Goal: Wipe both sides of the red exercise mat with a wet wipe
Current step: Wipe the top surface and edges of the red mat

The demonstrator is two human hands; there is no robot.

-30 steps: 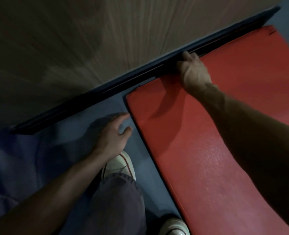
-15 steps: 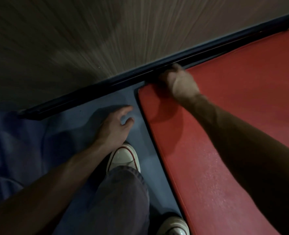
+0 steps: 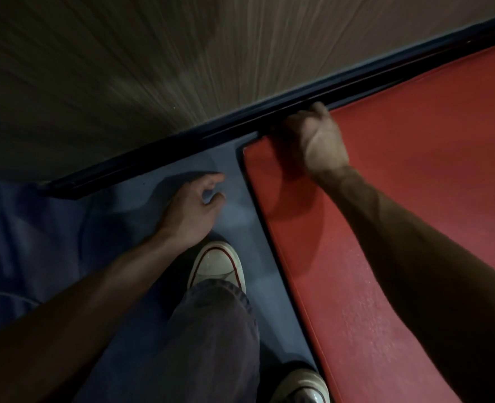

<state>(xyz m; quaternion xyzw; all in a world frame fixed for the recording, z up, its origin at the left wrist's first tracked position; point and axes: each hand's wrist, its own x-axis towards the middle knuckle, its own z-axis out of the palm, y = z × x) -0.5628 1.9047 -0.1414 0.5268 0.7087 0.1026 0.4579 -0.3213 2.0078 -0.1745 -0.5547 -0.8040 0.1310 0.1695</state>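
The red exercise mat [image 3: 420, 205] lies flat on the blue floor, filling the right side of the view, with its far left corner close to the wall. My right hand [image 3: 320, 141] is at the mat's far edge near that corner, fingers curled down over the edge between mat and wall strip. Those fingertips are hidden. My left hand [image 3: 195, 209] rests low over the blue floor just left of the mat, fingers loosely bent and holding nothing. No wet wipe shows anywhere.
A dark strip [image 3: 182, 146] runs along the foot of the wood-grain wall [image 3: 153, 68], right behind the mat. My white shoes [image 3: 217, 266] stand on the blue floor [image 3: 118, 228] beside the mat's left edge; my trouser leg covers the lower middle.
My right hand has slid left along the mat's far edge toward the corner. My left hand has drawn slightly away from the mat's corner.
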